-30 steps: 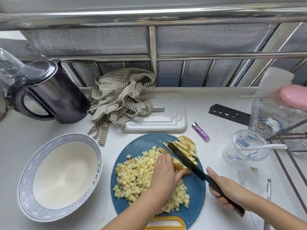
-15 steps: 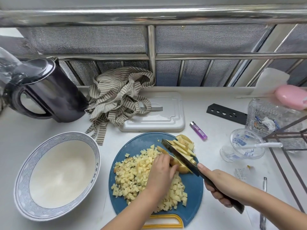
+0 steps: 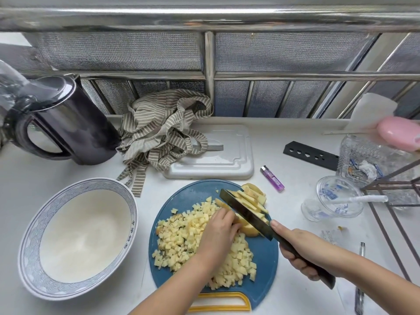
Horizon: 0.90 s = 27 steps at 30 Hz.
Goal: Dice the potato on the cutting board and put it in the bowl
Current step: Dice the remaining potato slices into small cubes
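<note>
"What does the left hand (image 3: 219,233) cover?"

"Part of the diced potato (image 3: 181,237) and most of the potato piece (image 3: 248,230) under its fingers. The knife (image 3: 247,214) blade hides part of the potato strips (image 3: 252,196)."

"And the edges?"

"At three o'clock a pink object (image 3: 400,133) is blurred and cropped. At five o'clock the pen (image 3: 360,289) is cut off. The lettering on the bowl (image 3: 75,185) is too small to read."

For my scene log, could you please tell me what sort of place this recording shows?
Most likely a home kitchen counter beside a barred, meshed window or balcony: it holds a blue cutting board with diced potato, a bowl and an electric kettle, with steel rails behind.
</note>
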Motion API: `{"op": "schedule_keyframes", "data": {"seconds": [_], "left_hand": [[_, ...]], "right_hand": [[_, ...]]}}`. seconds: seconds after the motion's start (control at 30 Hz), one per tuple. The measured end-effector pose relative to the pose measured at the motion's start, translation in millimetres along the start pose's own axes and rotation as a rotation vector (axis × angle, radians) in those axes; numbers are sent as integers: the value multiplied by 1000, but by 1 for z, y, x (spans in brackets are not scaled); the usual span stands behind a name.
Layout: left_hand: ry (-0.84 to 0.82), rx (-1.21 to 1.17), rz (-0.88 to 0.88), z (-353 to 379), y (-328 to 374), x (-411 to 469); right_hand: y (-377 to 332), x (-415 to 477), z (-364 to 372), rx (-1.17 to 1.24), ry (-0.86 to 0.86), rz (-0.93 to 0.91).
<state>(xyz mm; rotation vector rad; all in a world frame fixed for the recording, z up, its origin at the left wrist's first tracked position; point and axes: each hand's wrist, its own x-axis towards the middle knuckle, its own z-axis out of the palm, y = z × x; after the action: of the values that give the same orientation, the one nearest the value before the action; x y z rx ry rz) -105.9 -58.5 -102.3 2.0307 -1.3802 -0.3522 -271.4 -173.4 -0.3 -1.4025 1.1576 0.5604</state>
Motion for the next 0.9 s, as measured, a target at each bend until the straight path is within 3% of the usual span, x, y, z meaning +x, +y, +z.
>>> {"op": "schedule_keyframes", "data": {"seconds": [0.2, 0.27, 0.4, 0.53, 0.63, 0.77, 0.9], "left_hand": [[-102, 102, -89, -34, -9, 32], [-230, 185, -155, -48, -17, 56], [-551, 323, -85, -56, -17, 91], [-698, 400, -80, -52, -11, 104], [-715, 427, -52, -51, -9, 107], [-598, 330, -10, -63, -6, 106], [-711, 227, 85, -63, 9, 91]], "right_hand": [[-2, -2, -4, 85, 85, -71], [-2, -1, -6, 98, 106, -85], [-1, 0, -6, 106, 114, -94], [3, 2, -4, 111, 126, -110], [7, 2, -4, 113, 130, -104], [12, 4, -7, 107, 138, -104], [15, 4, -9, 102, 137, -80]]}}
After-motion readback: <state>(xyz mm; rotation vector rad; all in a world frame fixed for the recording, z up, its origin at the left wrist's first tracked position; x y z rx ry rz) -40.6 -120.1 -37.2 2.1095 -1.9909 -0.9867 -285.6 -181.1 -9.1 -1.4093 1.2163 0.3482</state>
